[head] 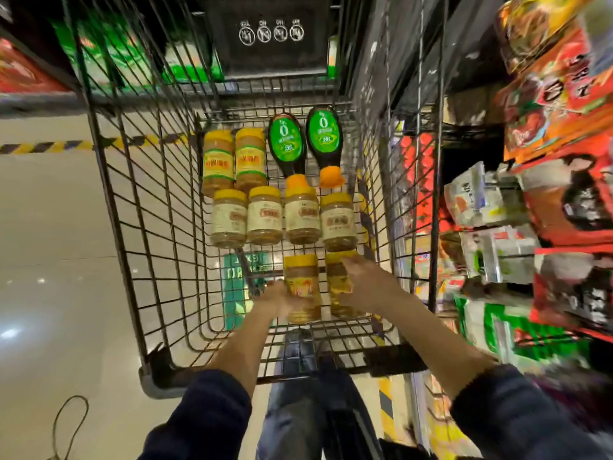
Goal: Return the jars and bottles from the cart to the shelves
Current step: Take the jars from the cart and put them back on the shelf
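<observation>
I look down into a wire shopping cart (132,260). On its floor lie two yellow-lidded jars with yellow labels (234,161), two dark squeeze bottles with green labels and orange caps (305,144), and a row of several pale-labelled jars (282,215). Nearest me lie two amber jars. My left hand (282,298) wraps the left amber jar (302,287). My right hand (365,283) lies over the right amber jar (336,280), fingers closing around it.
Shelves (547,194) packed with red, orange and white food packets stand close on the right of the cart. Pale glossy floor with a yellow-black hazard stripe (49,147) lies to the left. A thin cable (66,423) loops on the floor at lower left.
</observation>
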